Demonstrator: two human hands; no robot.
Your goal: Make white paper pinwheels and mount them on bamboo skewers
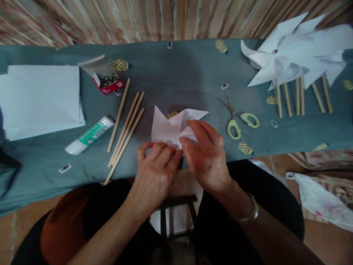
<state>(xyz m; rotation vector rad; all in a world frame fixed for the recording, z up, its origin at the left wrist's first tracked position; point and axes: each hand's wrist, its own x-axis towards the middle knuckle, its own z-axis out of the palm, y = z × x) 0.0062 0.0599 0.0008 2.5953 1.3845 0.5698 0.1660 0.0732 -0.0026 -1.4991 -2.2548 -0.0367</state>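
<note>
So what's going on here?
Someone has both hands on a cut, partly folded paper piece on the table: left hand at its near edge, right hand with fingers over its right side. No stick is on it yet. Four loose sticks, glue, an open box of small metal bits and stacked sheets lie to the left. Scissors lie open to the right, with pinwheels beyond.

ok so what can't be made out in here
Folded paper, part of near edge: head view, under the left hand's grip.
Paper stack, left side: head view, cut by picture edge.
Tube label, fine print: head view, too small.
Pinwheels, exact count: head view, blades overlap.
</note>
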